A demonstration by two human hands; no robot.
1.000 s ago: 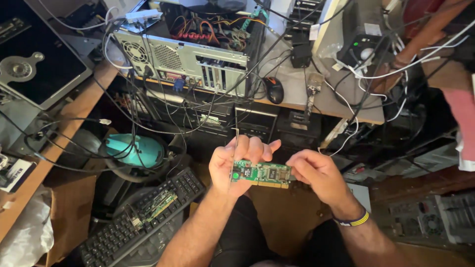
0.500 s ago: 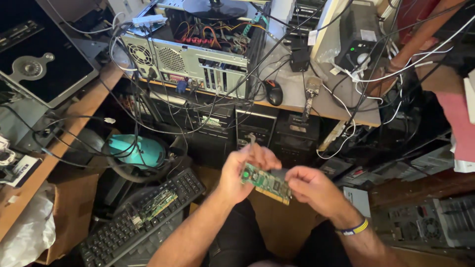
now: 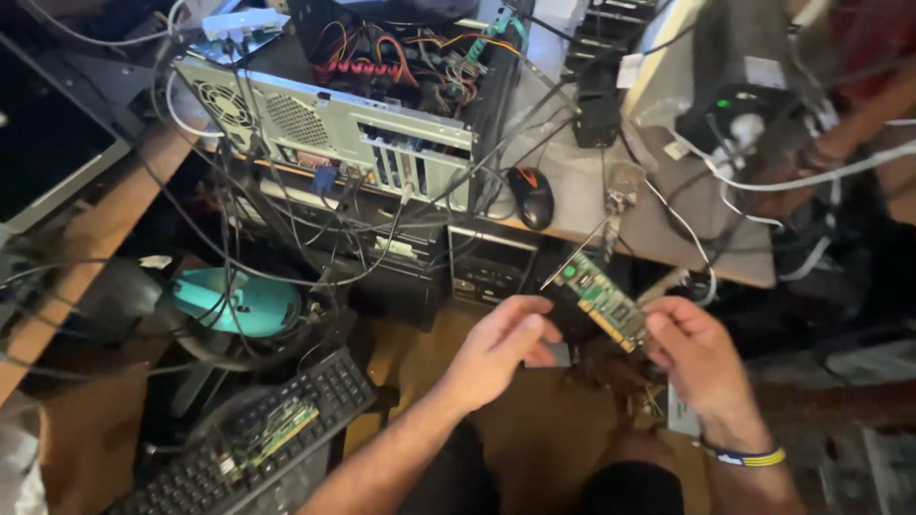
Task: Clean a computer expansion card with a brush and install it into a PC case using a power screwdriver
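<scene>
- The person is holding a green circuit card in the air in front of the desk, just below its front edge, tilted with its metal bracket end pointing up and left.
- The right hand is gripping the card's lower right end, fingers closed on its edge.
- The left hand is curling in beside the card's lower left side; whether its fingers are actually pinching the board, I cannot tell.
- An open computer case is lying on the desk's back left part, with a dark mouse near the front edge.
- A black keyboard is lying low on the left, with a second green card resting on its keys.
- Handling judgement: holding such a card by its edges, off the chips and gold contacts, and supporting both ends is keeping it safe from bending.
</scene>
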